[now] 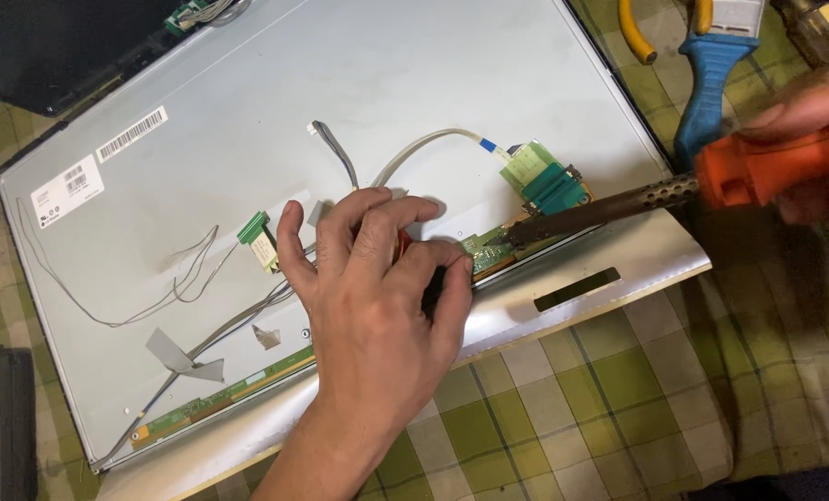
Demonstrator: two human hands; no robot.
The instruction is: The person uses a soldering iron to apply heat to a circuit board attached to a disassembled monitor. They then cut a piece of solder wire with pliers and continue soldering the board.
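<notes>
The right hand (818,139) is closed tight around the orange handle of a soldering iron (618,206). That handle is the only safe place to hold it. The dark metal part past the handle looks like the part that gets hot, so no fingers should go there. The iron looks light and stiff, easy to aim with one hand.

Out from the handle, the tip comes down on a thin green board (488,246) at the near edge of the panel (414,83). The board looks small and easy to break, so a soft touch seems best.

Just beside the tip, the left hand (377,306) rests on the panel with bent fingers. It seems to pinch something small and red by the board. I cannot tell what it is, or how tight the hold is.

Past the tip, a flat white cable (424,144) curves across the panel. It looks soft and bendy. Behind the right hand lie blue pliers (706,83) on the checked cloth (618,408).
</notes>
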